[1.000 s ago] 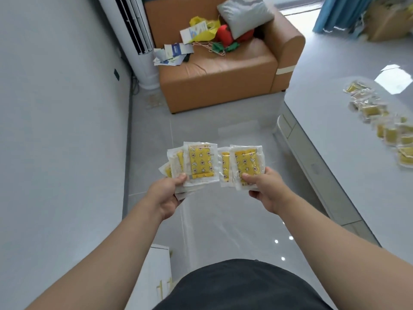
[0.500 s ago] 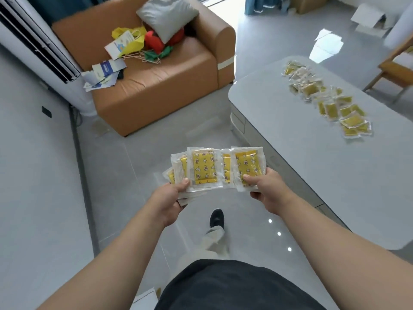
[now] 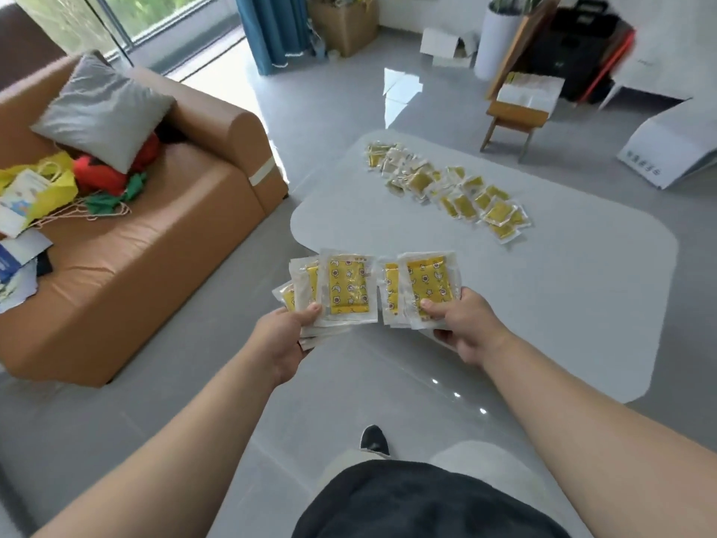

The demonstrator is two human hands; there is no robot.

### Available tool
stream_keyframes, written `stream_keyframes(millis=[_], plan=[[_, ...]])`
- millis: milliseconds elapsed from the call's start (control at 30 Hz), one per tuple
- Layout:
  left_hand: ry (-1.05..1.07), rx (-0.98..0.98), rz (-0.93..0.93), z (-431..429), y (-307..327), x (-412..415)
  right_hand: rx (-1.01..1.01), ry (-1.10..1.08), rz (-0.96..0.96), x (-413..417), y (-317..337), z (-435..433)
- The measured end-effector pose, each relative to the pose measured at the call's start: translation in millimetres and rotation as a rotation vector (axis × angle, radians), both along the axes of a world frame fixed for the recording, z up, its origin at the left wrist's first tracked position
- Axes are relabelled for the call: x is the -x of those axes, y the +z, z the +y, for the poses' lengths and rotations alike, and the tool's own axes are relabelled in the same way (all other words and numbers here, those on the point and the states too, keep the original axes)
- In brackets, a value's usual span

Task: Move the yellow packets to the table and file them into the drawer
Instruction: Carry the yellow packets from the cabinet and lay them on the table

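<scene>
Head camera, looking down past the arms. The left hand (image 3: 285, 339) pinches a fanned stack of yellow packets (image 3: 347, 289). Its thumb is pressed on top near the lower edge, and the other fingers are curled underneath, out of sight. The right hand (image 3: 461, 328) grips a second fan (image 3: 426, 281) the same way, thumb clamped on the top packet's lower corner. Both fans hang in the air, a narrow gap between them. The near edge of the table (image 3: 562, 304) lies just beyond the fingertips, and a row of loose packets (image 3: 446, 188) sits on it well past both hands.

Trouble spots:
- **Slipping:** the wrappers look slick and each fan is held only at its bottom edge. The packets poking out to the left of the left thumb could slide free and drop to the floor (image 3: 186, 401).
- **Scattering:** a hurried release near that row could scatter it or send packets skating off the smooth tabletop.

Hard to judge:
- **Count:** the packets overlap too much to say how many are in either hand.
- **Grip underneath:** the fingers below the fans are hidden.
- **Detail:** the far packets are blurred and their print is unreadable.
- **Drawer:** it is nowhere in view.
</scene>
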State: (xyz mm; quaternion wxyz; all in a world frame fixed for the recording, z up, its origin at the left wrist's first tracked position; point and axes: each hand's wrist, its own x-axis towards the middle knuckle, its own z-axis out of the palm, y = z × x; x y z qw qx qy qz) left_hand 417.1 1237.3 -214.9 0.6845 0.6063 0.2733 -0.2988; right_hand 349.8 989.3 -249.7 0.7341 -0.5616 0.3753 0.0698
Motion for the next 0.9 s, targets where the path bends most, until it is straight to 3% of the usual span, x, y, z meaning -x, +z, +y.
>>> stream_keyframes(millis=[467,900], plan=[[-0.319,-0.048,0.03,-185.9,-15.9,-99.6,0.026,-0.337,0.067,-14.3,-19.1,-153.0],[-0.365,-0.122,0.078,-436.4,-34.6,-162.8,-0.02,-0.37,0.177,-74.1,-55.1,-392.0]])
